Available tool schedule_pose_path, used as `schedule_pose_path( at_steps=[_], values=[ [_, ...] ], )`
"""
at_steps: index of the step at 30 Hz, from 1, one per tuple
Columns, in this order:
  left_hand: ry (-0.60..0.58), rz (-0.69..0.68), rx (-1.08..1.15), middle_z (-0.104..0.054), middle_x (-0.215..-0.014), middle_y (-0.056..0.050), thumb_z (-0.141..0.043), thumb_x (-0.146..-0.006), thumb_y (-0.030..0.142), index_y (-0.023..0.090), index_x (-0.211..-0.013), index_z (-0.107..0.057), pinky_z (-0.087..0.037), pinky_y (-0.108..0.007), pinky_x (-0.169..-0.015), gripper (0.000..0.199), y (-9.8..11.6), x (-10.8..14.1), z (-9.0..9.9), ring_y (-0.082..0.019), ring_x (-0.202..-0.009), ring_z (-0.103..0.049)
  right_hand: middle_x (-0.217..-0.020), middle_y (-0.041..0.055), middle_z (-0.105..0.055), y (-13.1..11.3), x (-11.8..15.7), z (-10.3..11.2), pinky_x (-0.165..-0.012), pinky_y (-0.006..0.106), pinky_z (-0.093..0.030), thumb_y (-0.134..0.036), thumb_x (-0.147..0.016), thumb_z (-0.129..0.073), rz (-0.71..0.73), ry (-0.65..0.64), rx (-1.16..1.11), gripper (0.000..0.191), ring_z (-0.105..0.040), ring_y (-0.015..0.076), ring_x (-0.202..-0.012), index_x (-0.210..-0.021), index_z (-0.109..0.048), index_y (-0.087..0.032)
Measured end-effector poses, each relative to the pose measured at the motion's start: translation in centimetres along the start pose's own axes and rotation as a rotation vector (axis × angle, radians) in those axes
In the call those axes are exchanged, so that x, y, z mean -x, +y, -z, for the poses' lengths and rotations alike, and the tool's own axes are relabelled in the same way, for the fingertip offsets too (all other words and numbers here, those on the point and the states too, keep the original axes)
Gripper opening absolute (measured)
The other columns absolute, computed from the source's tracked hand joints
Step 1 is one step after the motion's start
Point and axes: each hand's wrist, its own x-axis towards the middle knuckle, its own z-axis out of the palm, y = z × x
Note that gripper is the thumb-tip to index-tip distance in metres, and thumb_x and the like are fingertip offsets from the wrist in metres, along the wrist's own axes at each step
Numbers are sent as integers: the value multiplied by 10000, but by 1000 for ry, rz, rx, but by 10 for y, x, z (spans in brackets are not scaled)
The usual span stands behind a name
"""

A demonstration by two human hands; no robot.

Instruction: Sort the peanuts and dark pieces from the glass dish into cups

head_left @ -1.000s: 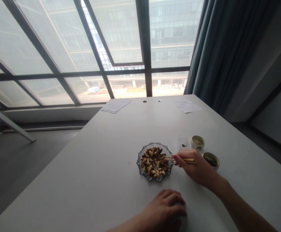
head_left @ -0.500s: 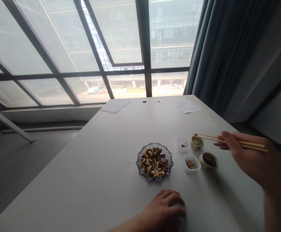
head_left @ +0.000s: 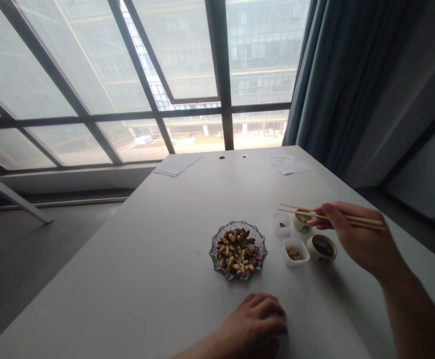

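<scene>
My right hand grips a pair of wooden chopsticks; their tips are slightly apart above the table, over the upper white plastic cup, with nothing visible between them. That cup holds a small dark piece. Below it, another white plastic cup contains brown pieces. Two ceramic bowls stand to the right: the upper bowl is partly covered by the chopsticks, and the lower bowl has dark contents. A glass dish holds peanuts and dark seeds. My left hand rests on the table with fingers curved; what lies under them is hidden.
Paper sheets lie at the far left of the white table, with more papers at the far right. Beyond stand windows and a dark curtain.
My right hand and the chopsticks have moved left, from beside the upper bowl to over the upper cup. The small piece at the tips is no longer seen there. My left hand stays put.
</scene>
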Motion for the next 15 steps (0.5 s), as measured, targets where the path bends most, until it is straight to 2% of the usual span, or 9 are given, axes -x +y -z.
schedule_pose_path(
  at_steps=[4,6,10,15],
  values=[
    [18,-2,0,-752,-1418,-32,-834,-1010,258,277,-1251,-701,-508,-374,-1227,276,-1,1,-2,-268,-1397,-673,-847,89,-853,-15,15,-31,-698,314,-628,-652,-1113,-640,74,-298,-21,544,-831,234,-758,-884,-826,-195],
    [43,-15,7,-755,-1415,-30,-827,-1016,258,277,-1248,-703,-504,-370,-1227,264,-1,1,-3,-265,-1400,-672,-766,76,-804,-16,19,-47,-662,311,-582,-655,-1129,-600,140,-395,17,597,-783,215,-708,-800,-796,-196],
    [54,-30,5,-754,-1413,-31,-809,-1037,264,271,-1255,-703,-494,-363,-1236,242,-1,1,-3,-253,-1408,-665,-727,76,-766,-8,21,-68,-677,337,-545,-697,-1133,-544,206,-468,79,672,-735,218,-699,-741,-763,-198],
    [72,-44,4,-757,-1398,-21,-822,-1028,257,266,-1252,-700,-494,-346,-1234,256,-1,0,-2,-241,-1402,-666,-719,81,-775,9,20,-79,-687,358,-512,-704,-1136,-530,202,-501,95,685,-724,230,-700,-725,-746,-201]
  ],
)
